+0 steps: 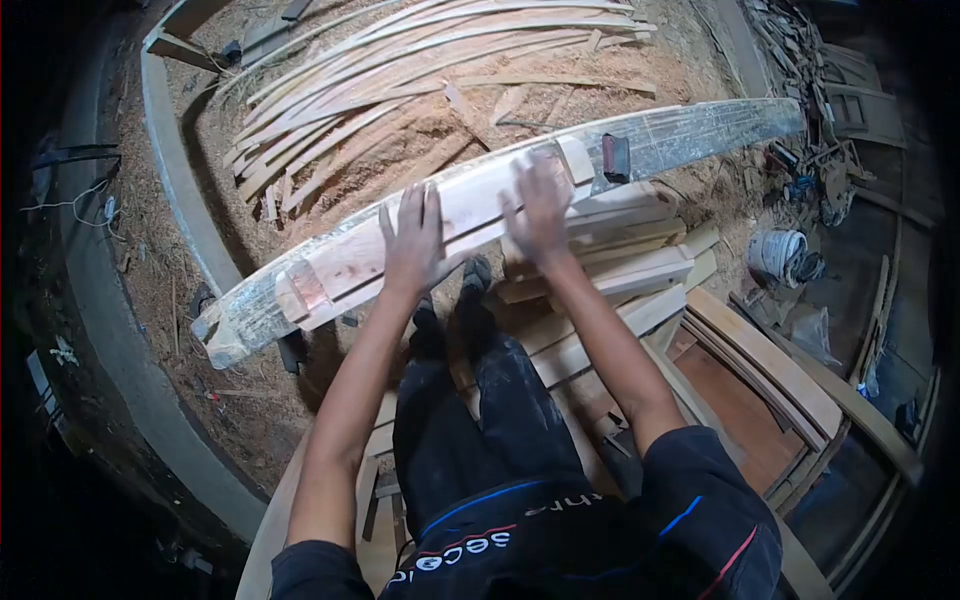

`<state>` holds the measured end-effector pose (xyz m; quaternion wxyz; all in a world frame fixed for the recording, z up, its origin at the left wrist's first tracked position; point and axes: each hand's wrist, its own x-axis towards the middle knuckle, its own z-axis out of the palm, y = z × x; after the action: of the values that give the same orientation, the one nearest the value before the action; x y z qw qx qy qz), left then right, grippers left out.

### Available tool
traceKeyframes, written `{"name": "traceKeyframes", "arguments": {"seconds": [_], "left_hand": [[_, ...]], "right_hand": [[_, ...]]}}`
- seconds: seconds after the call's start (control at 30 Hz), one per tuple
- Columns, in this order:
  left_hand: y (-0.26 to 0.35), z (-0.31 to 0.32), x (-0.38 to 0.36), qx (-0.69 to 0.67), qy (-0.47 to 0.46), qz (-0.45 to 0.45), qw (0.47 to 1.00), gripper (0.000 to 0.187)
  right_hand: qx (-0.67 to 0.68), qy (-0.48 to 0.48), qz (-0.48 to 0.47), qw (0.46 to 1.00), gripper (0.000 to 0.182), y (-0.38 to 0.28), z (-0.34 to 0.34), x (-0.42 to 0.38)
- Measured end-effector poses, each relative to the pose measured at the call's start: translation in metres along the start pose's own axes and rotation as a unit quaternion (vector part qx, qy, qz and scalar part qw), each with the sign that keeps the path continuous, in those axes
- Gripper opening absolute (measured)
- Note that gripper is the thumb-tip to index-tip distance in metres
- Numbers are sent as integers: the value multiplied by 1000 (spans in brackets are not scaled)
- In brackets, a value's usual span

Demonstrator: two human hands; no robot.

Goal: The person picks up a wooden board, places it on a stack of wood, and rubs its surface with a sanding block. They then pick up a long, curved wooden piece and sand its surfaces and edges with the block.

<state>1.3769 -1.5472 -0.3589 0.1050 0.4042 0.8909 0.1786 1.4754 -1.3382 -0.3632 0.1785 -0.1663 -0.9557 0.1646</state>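
A pale, slightly curved wooden board [345, 258] lies across a long worn bench plank [700, 135]. My left hand [412, 238] is on the left part of the board, with its fingers stretched out flat. Toward the board's right end, my right hand [540, 208] is over the wood, fingers apart and blurred; whether it presses on the surface is hard to tell. Short wooden end pieces [574, 162] sit at both ends of the board. Just right of my right hand, a small dark block with a reddish side [616, 158] rests on the plank.
Long thin wood strips [400, 50] lie on sawdust beyond the bench. Stacked curved boards [630, 265] stand close by my legs on the right. Further right are a white bucket [778, 255] and more boards [765, 360]. A low concrete edge [170, 170] runs along the left.
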Motion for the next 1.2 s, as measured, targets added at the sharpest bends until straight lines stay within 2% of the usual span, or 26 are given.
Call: {"name": "traceKeyframes", "arguments": {"seconds": [0.13, 0.2, 0.23, 0.3, 0.37, 0.47, 0.7, 0.77, 0.93, 1.1, 1.17, 1.2], "left_hand": [[53, 11, 43, 5, -10, -62, 998, 106], [68, 19, 53, -13, -9, -150, 989, 98], [70, 25, 54, -14, -12, -148, 989, 98], [67, 33, 54, 45, 54, -120, 990, 94], [71, 39, 59, 59, 39, -116, 991, 90], [85, 51, 81, 46, 65, -10, 997, 76], [151, 80, 158, 7, 54, 92, 994, 72], [160, 83, 167, 33, 57, 104, 992, 70], [162, 82, 171, 62, 49, 94, 992, 68], [160, 82, 170, 39, 58, 92, 993, 64], [158, 81, 168, 12, 71, 84, 994, 58], [156, 80, 166, -6, 83, 89, 993, 54]], "right_hand": [[-37, 59, 96, 993, 49, 78, -25, 10], [-44, 53, 112, 991, 50, 109, -31, 11], [-48, 45, 130, 989, 51, 122, -31, 9], [-42, 45, 120, 991, 53, 140, -31, 9], [-34, 26, 107, 993, 54, 146, -29, 12], [-24, 33, 111, 993, 53, 145, -29, 12], [11, 60, 146, 987, 52, 155, -37, 13], [-4, 43, 173, 984, 53, 161, -35, 14], [-42, 22, 162, 986, 56, 172, -19, 16], [-51, 47, 149, 986, 52, 174, -17, 21], [83, 128, 189, 970, 53, 162, -25, 29], [85, 131, 175, 972, 55, 152, -34, 30]]}}
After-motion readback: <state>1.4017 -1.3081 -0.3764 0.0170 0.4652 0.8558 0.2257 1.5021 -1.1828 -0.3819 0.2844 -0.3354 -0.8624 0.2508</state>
